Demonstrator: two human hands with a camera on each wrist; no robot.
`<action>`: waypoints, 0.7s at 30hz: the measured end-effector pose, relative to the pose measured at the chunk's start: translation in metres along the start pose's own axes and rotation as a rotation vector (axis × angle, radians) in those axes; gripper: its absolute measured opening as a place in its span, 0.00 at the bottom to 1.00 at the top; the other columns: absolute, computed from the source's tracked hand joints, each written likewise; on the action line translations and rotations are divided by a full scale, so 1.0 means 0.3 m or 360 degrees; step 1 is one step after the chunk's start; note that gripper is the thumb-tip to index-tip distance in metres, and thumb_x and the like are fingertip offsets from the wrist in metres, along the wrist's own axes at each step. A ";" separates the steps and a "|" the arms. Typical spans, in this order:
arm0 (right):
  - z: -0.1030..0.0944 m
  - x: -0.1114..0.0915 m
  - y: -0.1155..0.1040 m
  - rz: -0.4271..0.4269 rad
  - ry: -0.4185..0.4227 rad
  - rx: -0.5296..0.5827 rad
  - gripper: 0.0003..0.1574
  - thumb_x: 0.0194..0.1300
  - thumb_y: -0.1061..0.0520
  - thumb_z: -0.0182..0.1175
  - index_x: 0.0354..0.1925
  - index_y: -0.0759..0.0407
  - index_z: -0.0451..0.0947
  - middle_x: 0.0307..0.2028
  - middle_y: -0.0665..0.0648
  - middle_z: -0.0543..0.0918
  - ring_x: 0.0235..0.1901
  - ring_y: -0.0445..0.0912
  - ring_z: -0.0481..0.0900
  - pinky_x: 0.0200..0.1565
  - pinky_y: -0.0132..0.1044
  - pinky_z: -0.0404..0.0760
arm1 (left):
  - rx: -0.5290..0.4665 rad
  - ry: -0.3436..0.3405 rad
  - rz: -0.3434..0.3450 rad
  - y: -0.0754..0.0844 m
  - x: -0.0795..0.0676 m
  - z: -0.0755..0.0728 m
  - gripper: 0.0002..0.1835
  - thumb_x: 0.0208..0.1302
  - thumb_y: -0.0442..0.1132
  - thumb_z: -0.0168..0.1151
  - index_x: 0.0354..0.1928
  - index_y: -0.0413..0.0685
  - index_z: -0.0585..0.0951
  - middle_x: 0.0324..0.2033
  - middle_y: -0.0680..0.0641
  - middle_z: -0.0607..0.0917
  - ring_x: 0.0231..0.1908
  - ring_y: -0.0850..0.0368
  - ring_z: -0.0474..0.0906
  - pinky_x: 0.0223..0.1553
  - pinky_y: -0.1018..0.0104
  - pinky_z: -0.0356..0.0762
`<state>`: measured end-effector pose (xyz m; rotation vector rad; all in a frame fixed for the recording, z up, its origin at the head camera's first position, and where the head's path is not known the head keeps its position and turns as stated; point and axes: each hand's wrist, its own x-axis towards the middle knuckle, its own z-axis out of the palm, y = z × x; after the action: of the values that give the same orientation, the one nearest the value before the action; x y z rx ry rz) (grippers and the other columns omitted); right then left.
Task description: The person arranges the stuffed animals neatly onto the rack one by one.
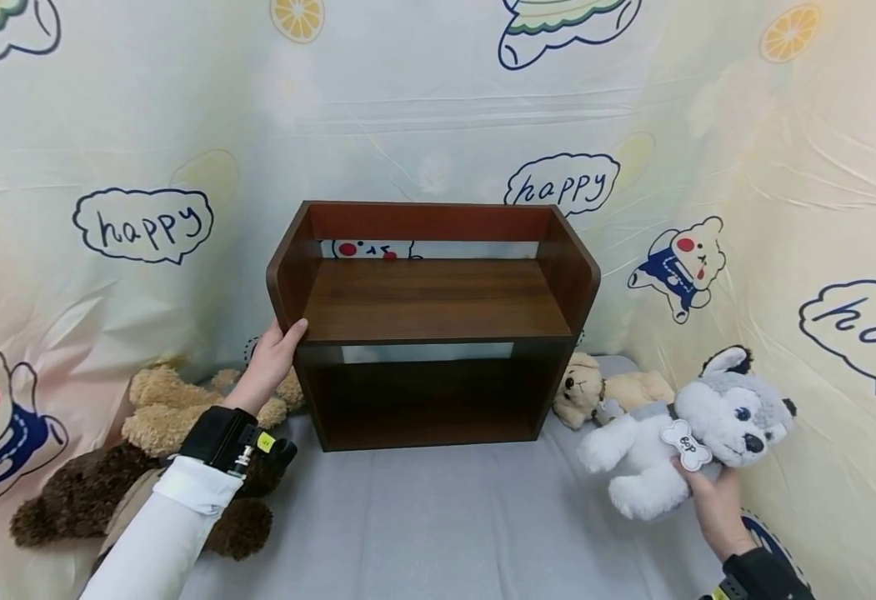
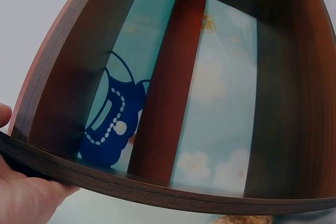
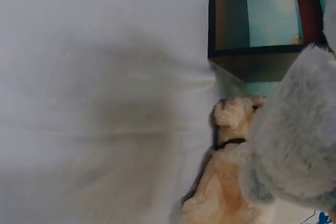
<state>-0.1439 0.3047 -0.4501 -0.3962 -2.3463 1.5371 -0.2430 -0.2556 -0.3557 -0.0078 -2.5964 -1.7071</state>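
A dark brown two-tier wooden shelf (image 1: 438, 302) stands upright in the middle of the head view. My left hand (image 1: 271, 367) grips the edge of its left side panel, with the thumb on the front. In the left wrist view, part of that hand shows at the lower left, beside the panel (image 2: 173, 190). On the right, my right hand (image 1: 717, 510) holds a grey and white plush husky (image 1: 651, 467) with a bone-shaped tag, raised and tilted. Grey fur of the husky (image 3: 296, 140) covers the right of the right wrist view, where the hand itself is hidden.
A tan plush dog (image 1: 636, 390) lies just right of the shelf, partly behind the husky. Left of the shelf lie a light brown plush toy (image 1: 162, 408) and a dark brown one (image 1: 81, 492), partly covered by my left arm. Printed cloth (image 1: 422, 100) hangs behind the grey surface (image 1: 422, 525).
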 end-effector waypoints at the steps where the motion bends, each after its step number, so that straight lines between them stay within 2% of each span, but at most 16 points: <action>1: 0.004 -0.004 -0.002 -0.0041 0.0031 0.0017 0.45 0.63 0.57 0.54 0.69 0.55 0.40 0.63 0.58 0.55 0.65 0.39 0.49 0.67 0.39 0.41 | 0.0000 -0.0001 0.0001 0.000 0.000 0.000 0.36 0.70 0.57 0.35 0.71 0.47 0.40 0.69 0.37 0.47 0.66 0.39 0.44 0.60 0.36 0.44; 3: 0.010 -0.011 -0.009 -0.0105 0.0075 0.0062 0.44 0.61 0.60 0.55 0.68 0.54 0.44 0.60 0.50 0.59 0.62 0.36 0.52 0.66 0.37 0.41 | -0.0002 -0.0004 0.0002 0.002 -0.002 0.000 0.36 0.70 0.57 0.35 0.71 0.47 0.40 0.69 0.37 0.47 0.66 0.39 0.44 0.60 0.36 0.44; 10: 0.014 -0.038 -0.027 -0.0272 0.0052 -0.0022 0.43 0.61 0.62 0.54 0.68 0.52 0.43 0.55 0.35 0.57 0.59 0.29 0.52 0.66 0.37 0.41 | 0.0009 0.0007 0.0007 0.000 -0.001 -0.001 0.36 0.70 0.57 0.35 0.71 0.47 0.40 0.69 0.37 0.47 0.66 0.39 0.44 0.60 0.36 0.44; 13: 0.018 -0.046 -0.038 -0.0443 0.0116 -0.0015 0.45 0.56 0.69 0.56 0.67 0.56 0.47 0.51 0.30 0.58 0.55 0.26 0.54 0.64 0.27 0.45 | 0.0010 0.0010 0.0016 -0.002 -0.001 -0.001 0.36 0.70 0.56 0.35 0.71 0.47 0.40 0.69 0.37 0.47 0.66 0.39 0.44 0.60 0.36 0.44; 16: 0.022 -0.058 -0.054 -0.0596 0.0157 -0.0015 0.49 0.50 0.74 0.56 0.66 0.58 0.47 0.53 0.30 0.58 0.56 0.26 0.54 0.59 0.18 0.47 | 0.0011 0.0008 0.0019 -0.003 -0.001 -0.001 0.36 0.70 0.57 0.35 0.71 0.46 0.40 0.69 0.37 0.47 0.66 0.39 0.45 0.60 0.36 0.45; 21: 0.021 -0.077 -0.095 -0.0653 0.0122 0.0033 0.51 0.50 0.76 0.55 0.67 0.56 0.46 0.54 0.32 0.59 0.56 0.26 0.56 0.56 0.16 0.50 | 0.0013 -0.0002 0.0010 -0.003 -0.003 -0.002 0.36 0.70 0.57 0.35 0.71 0.46 0.40 0.69 0.37 0.47 0.66 0.39 0.44 0.60 0.36 0.45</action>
<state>-0.1270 0.2794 -0.4288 0.0334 -2.1783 1.3226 -0.2421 -0.2565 -0.3564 -0.0169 -2.6017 -1.6949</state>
